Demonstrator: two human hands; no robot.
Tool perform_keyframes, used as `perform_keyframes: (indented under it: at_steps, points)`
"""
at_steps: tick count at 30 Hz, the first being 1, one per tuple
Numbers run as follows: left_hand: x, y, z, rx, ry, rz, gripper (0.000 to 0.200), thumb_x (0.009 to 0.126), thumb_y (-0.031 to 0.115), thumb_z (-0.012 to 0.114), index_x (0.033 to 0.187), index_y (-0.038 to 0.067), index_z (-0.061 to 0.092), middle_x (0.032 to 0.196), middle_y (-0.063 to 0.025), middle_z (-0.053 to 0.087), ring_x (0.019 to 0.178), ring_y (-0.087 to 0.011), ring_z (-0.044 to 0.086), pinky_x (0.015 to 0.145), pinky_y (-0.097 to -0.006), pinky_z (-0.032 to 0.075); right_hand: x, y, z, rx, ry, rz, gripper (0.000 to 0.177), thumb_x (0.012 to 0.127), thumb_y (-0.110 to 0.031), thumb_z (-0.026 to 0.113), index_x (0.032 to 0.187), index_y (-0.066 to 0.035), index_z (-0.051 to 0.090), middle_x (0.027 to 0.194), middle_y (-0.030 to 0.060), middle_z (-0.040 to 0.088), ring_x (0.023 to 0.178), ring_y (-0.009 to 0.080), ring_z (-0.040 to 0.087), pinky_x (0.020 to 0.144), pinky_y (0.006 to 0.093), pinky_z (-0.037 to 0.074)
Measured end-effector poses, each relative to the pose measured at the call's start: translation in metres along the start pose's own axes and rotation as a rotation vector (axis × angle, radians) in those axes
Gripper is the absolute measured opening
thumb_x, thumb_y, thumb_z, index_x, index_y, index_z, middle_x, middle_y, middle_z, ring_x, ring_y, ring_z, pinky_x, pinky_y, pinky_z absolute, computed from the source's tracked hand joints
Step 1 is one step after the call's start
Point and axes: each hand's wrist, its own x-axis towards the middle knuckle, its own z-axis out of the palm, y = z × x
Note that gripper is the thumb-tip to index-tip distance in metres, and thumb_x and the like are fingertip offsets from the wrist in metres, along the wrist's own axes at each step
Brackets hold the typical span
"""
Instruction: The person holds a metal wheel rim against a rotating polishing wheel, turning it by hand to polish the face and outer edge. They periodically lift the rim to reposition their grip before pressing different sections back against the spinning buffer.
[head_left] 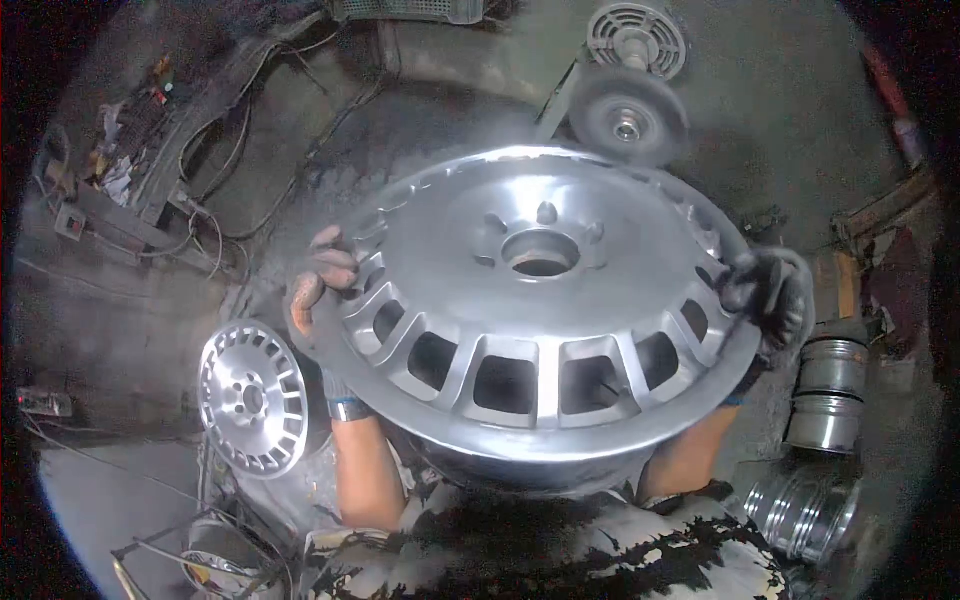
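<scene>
A large silver alloy wheel rim [450,290] is held up in front of my body, its face tilted toward me, with a ring of window-like slots around a smooth centre. My gloved left hand [322,278] grips its left edge, fingers curled over the lip. On the opposite edge my right hand [772,295], in a darkened glove, is wrapped round the lip. Beyond the rim's far edge stands a round buffing wheel [598,115], its disc blurred; the rim's far edge comes right up to its lower side in this view.
A motor with a slotted round cover [637,40] sits behind the buffing wheel. Another slotted alloy wheel [272,380] leans at left. Shiny rim barrels [832,372] are stacked at right. Cables and a cluttered bench [150,200] line the left; a plastic crate [410,10] is at the top.
</scene>
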Motion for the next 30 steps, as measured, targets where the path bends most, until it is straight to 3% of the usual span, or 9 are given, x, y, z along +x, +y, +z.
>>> perform_keyframes:
  at_steps: [4,10,13,16,19,22,25,28,30]
  points:
    - [0.002,0.012,-0.004,0.177,-0.119,0.074,0.036,0.094,0.027,0.053,0.083,-0.003,0.069,0.088,-0.0186,0.068,0.114,-0.0307,0.062,0.114,-0.0532,0.042,-0.017,-0.004,-0.011,-0.015,0.034,0.005,0.044,0.108,-0.037,0.054,0.104,0.005,0.068,0.085,0.0121,0.069,0.065,0.0148,0.062,0.063,0.0288,0.052]
    - [-0.014,0.028,0.0,0.158,0.012,-0.111,0.038,0.091,0.029,0.053,0.082,-0.003,0.071,0.088,-0.0177,0.068,0.121,-0.0366,0.057,0.115,-0.0529,0.037,-0.018,-0.003,-0.014,-0.004,0.053,0.014,0.047,0.108,-0.038,0.053,0.104,0.006,0.068,0.086,0.0134,0.069,0.064,0.0153,0.062,0.062,0.0291,0.052]
    - [-0.012,0.04,0.001,0.285,-0.042,-0.088,0.04,0.091,0.03,0.053,0.083,-0.004,0.072,0.09,-0.0188,0.069,0.124,-0.0372,0.056,0.115,-0.0525,0.037,-0.014,-0.001,-0.012,0.002,0.056,0.021,0.048,0.108,-0.039,0.052,0.103,0.006,0.068,0.086,0.014,0.07,0.064,0.0156,0.062,0.061,0.0293,0.052]
    - [-0.009,0.036,-0.005,0.27,-0.081,0.0,0.04,0.091,0.031,0.053,0.085,-0.004,0.072,0.095,-0.0195,0.07,0.123,-0.0363,0.057,0.113,-0.051,0.039,-0.001,0.003,-0.008,0.029,0.053,0.032,0.05,0.108,-0.04,0.052,0.103,0.006,0.069,0.086,0.0147,0.07,0.063,0.0159,0.063,0.061,0.0295,0.052]
    - [-0.014,0.04,0.0,0.261,0.005,-0.05,0.041,0.091,0.031,0.053,0.088,-0.005,0.072,0.101,-0.0197,0.07,0.122,-0.0352,0.058,0.111,-0.0492,0.042,0.013,0.006,-0.001,0.05,0.057,0.044,0.051,0.108,-0.041,0.052,0.103,0.007,0.069,0.086,0.0153,0.07,0.063,0.0162,0.063,0.06,0.0297,0.052]
    - [-0.013,0.045,-0.005,0.332,-0.032,-0.029,0.041,0.091,0.031,0.053,0.09,-0.005,0.072,0.103,-0.0196,0.069,0.121,-0.0334,0.058,0.109,-0.0473,0.043,0.02,0.008,0.011,0.059,0.061,0.103,0.048,0.108,-0.039,0.052,0.108,0.006,0.067,0.085,0.0141,0.07,0.061,0.0146,0.061,0.058,0.0274,0.05]
    - [-0.015,0.058,-0.001,0.347,0.015,-0.124,0.042,0.091,0.032,0.053,0.086,-0.005,0.071,0.099,-0.0196,0.07,0.119,-0.0336,0.059,0.108,-0.0477,0.044,0.022,0.018,0.021,0.065,0.039,0.011,0.045,0.109,-0.037,0.052,0.111,0.006,0.067,0.085,0.0138,0.071,0.06,0.014,0.061,0.058,0.0266,0.05]
    - [-0.015,0.064,0.002,0.427,-0.012,-0.048,0.042,0.09,0.034,0.053,0.082,-0.004,0.07,0.095,-0.0193,0.07,0.114,-0.0344,0.06,0.107,-0.0489,0.044,0.023,0.014,0.028,0.048,0.001,0.047,0.046,0.109,-0.037,0.052,0.113,0.006,0.067,0.086,0.013,0.071,0.06,0.0137,0.061,0.058,0.0263,0.049]
    - [-0.016,0.068,0.007,0.517,-0.006,-0.024,0.042,0.09,0.034,0.053,0.08,-0.003,0.07,0.093,-0.0188,0.07,0.112,-0.0354,0.061,0.106,-0.0498,0.044,0.027,0.024,0.018,0.115,-0.055,0.115,0.044,0.108,-0.036,0.053,0.118,0.005,0.067,0.094,0.0165,0.072,0.072,0.0193,0.065,0.067,0.0303,0.054]
